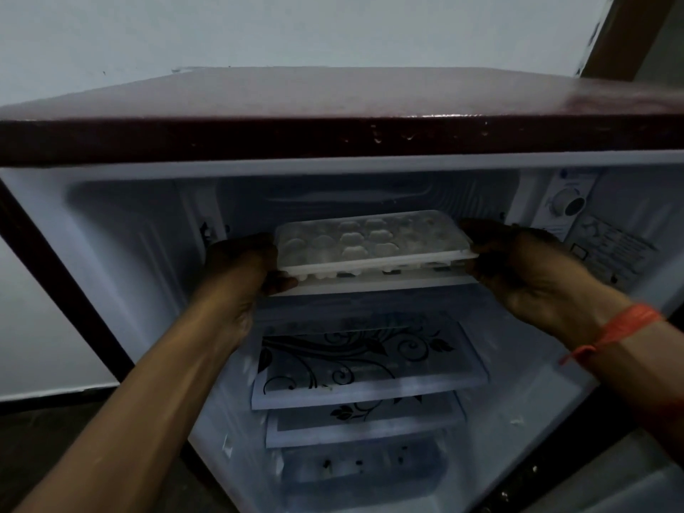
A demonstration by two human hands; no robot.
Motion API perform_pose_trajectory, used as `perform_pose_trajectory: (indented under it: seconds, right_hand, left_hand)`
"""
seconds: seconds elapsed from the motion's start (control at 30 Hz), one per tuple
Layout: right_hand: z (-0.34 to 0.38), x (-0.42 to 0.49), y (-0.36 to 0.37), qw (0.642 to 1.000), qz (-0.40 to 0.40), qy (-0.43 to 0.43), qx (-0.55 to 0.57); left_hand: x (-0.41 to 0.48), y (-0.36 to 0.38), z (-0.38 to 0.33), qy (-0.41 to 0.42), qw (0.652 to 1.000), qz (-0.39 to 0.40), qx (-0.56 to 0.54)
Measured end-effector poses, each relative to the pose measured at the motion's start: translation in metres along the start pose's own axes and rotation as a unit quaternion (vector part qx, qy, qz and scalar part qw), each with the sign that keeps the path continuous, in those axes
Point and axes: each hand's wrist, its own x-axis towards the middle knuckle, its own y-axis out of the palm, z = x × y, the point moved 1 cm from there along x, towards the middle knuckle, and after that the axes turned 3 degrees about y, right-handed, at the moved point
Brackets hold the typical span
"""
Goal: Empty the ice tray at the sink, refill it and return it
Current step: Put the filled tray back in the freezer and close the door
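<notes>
Open refrigerator, dark maroon top panel, white interior, dim light. The ice tray is white and rectangular, and sits at the mouth of the top compartment, its long side across the opening and roughly level. It is carried between both hands, which are set apart, one at each short end. The left hand grips the left end with its fingers curled round the rim. The right hand grips the right end in the same way. Exact finger placement is lost in shadow on both sides. Several tray cells show pale rounded lumps; cannot tell whether these are ice or the moulded cell shape. The tray's near edge lies just above a white ledge at the bottom of that compartment; cannot tell whether it touches the ledge. An orange thread is tied round the right wrist. Below the ledge is a glass shelf printed with a black floral scroll, and under it a second shelf with the same print. On the right inner wall there is a round white dial, with a printed label just below and to its right; the text is too blurred to read. A pale wall stands behind the refrigerator.
</notes>
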Motion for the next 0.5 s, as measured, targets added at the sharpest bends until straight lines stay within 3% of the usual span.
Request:
perform_pose_trajectory:
  seconds: [0.17, 0.5]
  right_hand:
    - [0.002, 0.009, 0.011, 0.999, 0.018, -0.023, -0.012]
    - [0.001, 0.029, 0.023, 0.998, 0.040, -0.041, -0.005]
  left_hand:
    - [0.011, -0.004, 0.004, -0.028, 0.999, -0.034, -0.008]
    - [0.037, 0.010, 0.008, -0.052, 0.998, -0.027, -0.015]
